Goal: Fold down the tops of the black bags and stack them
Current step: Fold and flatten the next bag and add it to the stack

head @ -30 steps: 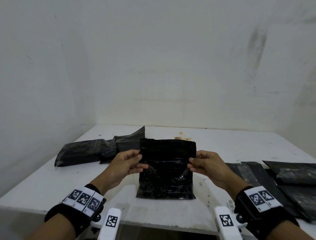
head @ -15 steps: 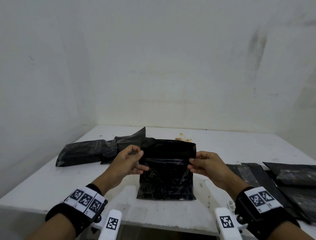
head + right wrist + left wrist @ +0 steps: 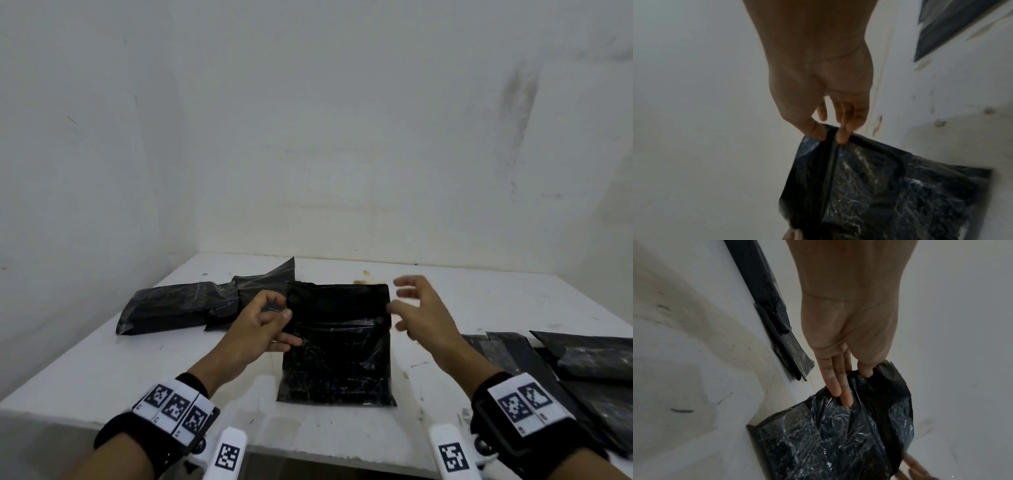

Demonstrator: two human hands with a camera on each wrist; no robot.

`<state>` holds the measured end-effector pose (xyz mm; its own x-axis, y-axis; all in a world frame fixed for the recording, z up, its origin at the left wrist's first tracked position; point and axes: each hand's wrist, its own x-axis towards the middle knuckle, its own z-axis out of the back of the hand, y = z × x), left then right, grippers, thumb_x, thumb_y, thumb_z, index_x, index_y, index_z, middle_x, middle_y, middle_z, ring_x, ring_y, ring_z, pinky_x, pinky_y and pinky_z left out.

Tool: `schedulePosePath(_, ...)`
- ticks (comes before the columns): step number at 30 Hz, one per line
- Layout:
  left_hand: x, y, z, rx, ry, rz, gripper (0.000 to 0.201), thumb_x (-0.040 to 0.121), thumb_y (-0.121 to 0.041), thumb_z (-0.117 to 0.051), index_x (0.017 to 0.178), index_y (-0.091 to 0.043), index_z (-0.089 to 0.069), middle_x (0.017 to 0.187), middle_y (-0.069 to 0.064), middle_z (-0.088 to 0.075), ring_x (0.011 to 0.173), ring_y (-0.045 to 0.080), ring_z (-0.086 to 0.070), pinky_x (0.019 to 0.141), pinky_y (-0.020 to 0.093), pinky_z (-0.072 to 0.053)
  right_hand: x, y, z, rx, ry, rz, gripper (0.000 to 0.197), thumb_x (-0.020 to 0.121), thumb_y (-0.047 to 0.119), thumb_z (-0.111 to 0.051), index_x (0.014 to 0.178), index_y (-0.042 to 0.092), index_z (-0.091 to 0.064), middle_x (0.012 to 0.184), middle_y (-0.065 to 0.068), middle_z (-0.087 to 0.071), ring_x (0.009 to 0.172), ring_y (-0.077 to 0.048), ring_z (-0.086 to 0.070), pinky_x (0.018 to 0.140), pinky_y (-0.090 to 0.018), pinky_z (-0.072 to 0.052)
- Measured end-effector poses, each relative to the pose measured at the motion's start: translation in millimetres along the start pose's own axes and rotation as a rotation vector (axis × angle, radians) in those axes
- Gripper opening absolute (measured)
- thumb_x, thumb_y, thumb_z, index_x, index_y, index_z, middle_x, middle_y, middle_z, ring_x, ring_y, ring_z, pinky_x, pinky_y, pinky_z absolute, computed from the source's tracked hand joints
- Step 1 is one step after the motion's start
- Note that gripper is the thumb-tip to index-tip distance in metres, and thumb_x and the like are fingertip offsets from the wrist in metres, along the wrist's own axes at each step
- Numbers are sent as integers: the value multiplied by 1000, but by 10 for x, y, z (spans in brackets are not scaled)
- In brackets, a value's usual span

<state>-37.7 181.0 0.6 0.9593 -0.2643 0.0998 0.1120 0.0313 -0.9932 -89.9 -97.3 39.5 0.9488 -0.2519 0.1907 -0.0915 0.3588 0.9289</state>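
Observation:
A black bag [image 3: 337,356] stands on the white table [image 3: 479,298] in front of me, its top strip folded over along a crease. My left hand [image 3: 270,318] pinches the bag's left edge at the fold, thumb on the front and fingers behind. In the left wrist view the left hand's fingers [image 3: 838,391] and thumb lie on the crinkled bag [image 3: 838,443]. My right hand [image 3: 411,308] is blurred at the bag's right edge, fingers spread and straight. In the right wrist view the thumb and one fingertip [image 3: 842,136] touch the edge of the bag [image 3: 890,186].
A pile of filled black bags [image 3: 178,306] lies at the back left of the table, close behind my left hand. Several flat black bags [image 3: 582,359] are spread along the right side. White walls close the table in at the back and left.
The right hand has opened and lifted from its pinch on the bag's right edge. The left hand keeps its grip and has shifted slightly. The bag's top stays folded.

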Motion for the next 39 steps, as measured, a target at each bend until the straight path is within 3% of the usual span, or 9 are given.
schedulePosePath(3,-18,5,-1,10,5,-14,22,100,-21,-59,119,-14,-48,81,5,-73,88,35,-75,83,43,-61,-31,382,-164,-273,-69,332,16,87,35,-68,102,30,-63,114,6,-55,102,-4,-55,80,-9,-38)
schedulePosePath(6,-41,-18,-7,27,8,-18,25,100,-22,-61,119,-14,-48,92,11,-76,88,34,-75,80,41,-61,-12,733,-476,-602,99,405,32,83,62,-62,95,34,-69,123,8,-49,118,-15,-41,102,-33,-37)
schedulePosePath(8,-58,-34,-16,48,7,-17,26,99,-23,-62,119,-15,-48,99,12,-76,88,33,-76,79,40,-61,42,927,-695,-786,208,366,45,83,73,-53,94,34,-71,128,5,-49,123,-23,-36,102,-45,-31)
schedulePosePath(11,-70,-28,-19,54,-3,-16,31,97,-24,-65,123,-17,-49,103,12,-74,86,32,-76,80,40,-62,136,1043,-972,-937,326,291,54,84,75,-48,89,27,-72,116,-1,-54,125,-32,-34,103,-53,-29)
schedulePosePath(17,-78,-7,-1,50,5,-13,29,97,-22,-65,121,-19,-49,111,14,-70,86,32,-76,80,39,-61,231,1014,-1198,-888,302,178,32,82,58,-58,73,27,-58,101,-2,-56,124,-32,-36,97,-53,-26)
schedulePosePath(21,-73,6,-6,46,-7,-17,25,98,-20,-64,118,-20,-49,112,15,-69,85,32,-76,77,36,-61,322,993,-1233,-815,255,110,28,75,50,-59,79,22,-62,88,0,-52,113,-30,-37,84,-49,-23)
schedulePosePath(28,-65,12,-7,48,0,-23,25,98,-19,-64,118,-19,-50,113,16,-68,85,31,-76,77,36,-61,349,1036,-1305,-815,270,95,16,75,31,-59,86,20,-62,87,-2,-53,103,-28,-35,84,-47,-24)
schedulePosePath(33,-64,32,17,36,-17,-17,23,99,-17,-62,119,-15,-51,103,14,-74,84,30,-76,76,35,-62,365,1004,-1298,-669,240,144,19,78,32,-64,89,19,-72,90,1,-68,99,-26,-55,83,-43,-31)
schedulePosePath(39,-47,22,38,27,-26,-13,20,101,-18,-59,119,-10,-57,101,11,-76,86,30,-76,76,34,-62,376,924,-1177,-615,318,260,18,83,45,-67,80,29,-72,85,15,-68,101,-18,-60,98,-50,-42)
